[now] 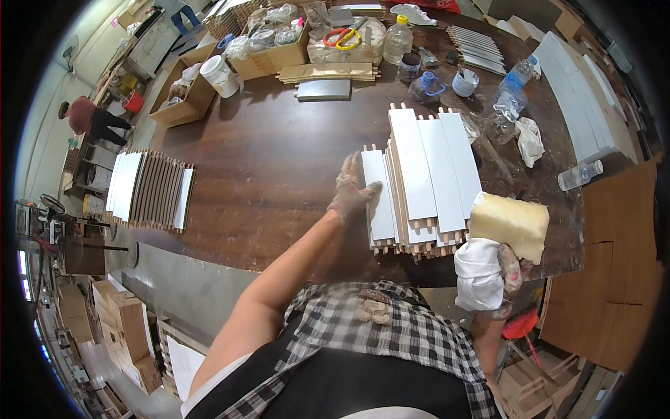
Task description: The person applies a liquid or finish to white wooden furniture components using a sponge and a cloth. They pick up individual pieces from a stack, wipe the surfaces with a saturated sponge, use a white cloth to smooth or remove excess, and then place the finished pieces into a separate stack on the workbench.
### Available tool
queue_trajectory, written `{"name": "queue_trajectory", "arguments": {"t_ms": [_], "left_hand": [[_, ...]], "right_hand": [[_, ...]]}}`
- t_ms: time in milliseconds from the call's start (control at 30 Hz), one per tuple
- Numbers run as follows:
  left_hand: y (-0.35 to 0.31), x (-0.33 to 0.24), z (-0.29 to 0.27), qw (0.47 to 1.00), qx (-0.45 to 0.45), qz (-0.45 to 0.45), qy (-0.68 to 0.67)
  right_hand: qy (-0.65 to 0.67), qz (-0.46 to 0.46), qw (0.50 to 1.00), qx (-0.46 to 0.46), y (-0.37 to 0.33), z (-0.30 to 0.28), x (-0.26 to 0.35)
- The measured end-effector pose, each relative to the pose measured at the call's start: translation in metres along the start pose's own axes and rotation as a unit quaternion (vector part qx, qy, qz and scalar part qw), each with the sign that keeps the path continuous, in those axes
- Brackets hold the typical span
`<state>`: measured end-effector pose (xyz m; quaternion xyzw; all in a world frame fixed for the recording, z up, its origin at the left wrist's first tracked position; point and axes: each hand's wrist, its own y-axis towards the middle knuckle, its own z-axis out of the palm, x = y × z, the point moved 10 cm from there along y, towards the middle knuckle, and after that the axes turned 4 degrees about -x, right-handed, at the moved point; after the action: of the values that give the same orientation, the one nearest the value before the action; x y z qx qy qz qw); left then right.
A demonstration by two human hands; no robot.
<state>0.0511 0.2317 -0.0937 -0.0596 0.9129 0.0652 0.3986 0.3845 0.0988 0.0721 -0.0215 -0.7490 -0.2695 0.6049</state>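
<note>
**Desk:** What are the hands doing at the dark brown wooden worktable (265, 167)?

**Photographer:** The left hand (351, 190), in a thin clear glove smeared with white, lies flat with fingers spread on the leftmost white rectangular panel (380, 202) of a stack of white panels with wooden dowels at their ends (429, 174), at centre frame. It presses and grips nothing. The right hand (508, 269), at lower right, is closed around a pale yellow sponge block (509, 223) and a bunched white cloth (479, 274), held just off the stack's near right corner at the table's front edge.

**Desk:** And the containers?

**Photographer:** Along the top of the frame, an open cardboard box (269, 59) holds clear plastic bags and jars. Left of it a white plastic tub (219, 75) sits against a second cardboard box (183, 101); I cannot tell that one's contents. A clear plastic bottle with a yellow cap (398, 38) stands at top centre, beside red and yellow scissors (343, 36) lying on a wrapped bundle. A small white cup (465, 82) and a clear bottle with a blue cap (515, 78) stand at upper right, and another clear bottle (579, 174) lies on its side at right.

**Desk:** Anything else?

**Photographer:** A second row of white panels (150, 188) stands on edge at the table's left end. A person in a red top (87, 115) bends over at far left.
</note>
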Motion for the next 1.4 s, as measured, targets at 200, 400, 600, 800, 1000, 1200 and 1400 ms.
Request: {"name": "queue_trajectory", "arguments": {"t_ms": [200, 400, 600, 800, 1000, 1200, 1400], "left_hand": [[0.022, -0.002, -0.007, 0.999, 0.007, 0.041, -0.021], [-0.028, 0.006, -0.045, 0.916, -0.075, -0.065, -0.388], [-0.047, 0.06, -0.035, 0.711, -0.015, -0.254, -0.656], [-0.082, -0.012, -0.079, 0.728, 0.151, -0.263, -0.615], [-0.124, -0.026, -0.128, 0.859, 0.174, -0.147, -0.459], [-0.11, -0.025, -0.163, 0.888, 0.083, -0.071, -0.447], [-0.109, -0.042, -0.157, 0.869, 0.11, -0.014, -0.482]], "right_hand": [[-0.012, -0.007, 1.0, -0.001, -0.008, 0.003, 0.002], [-0.036, -0.018, 0.999, -0.01, -0.017, -0.002, 0.002], [-0.081, -0.102, 0.99, 0.052, -0.038, 0.03, 0.011], [0.027, 0.034, 0.994, 0.102, -0.048, 0.069, -0.037], [-0.009, 0.014, 0.961, 0.278, -0.057, 0.14, -0.015], [0.051, -0.128, 0.952, 0.274, -0.063, 0.2, 0.053], [0.267, -0.03, 0.914, 0.305, -0.059, 0.256, 0.075]]}}
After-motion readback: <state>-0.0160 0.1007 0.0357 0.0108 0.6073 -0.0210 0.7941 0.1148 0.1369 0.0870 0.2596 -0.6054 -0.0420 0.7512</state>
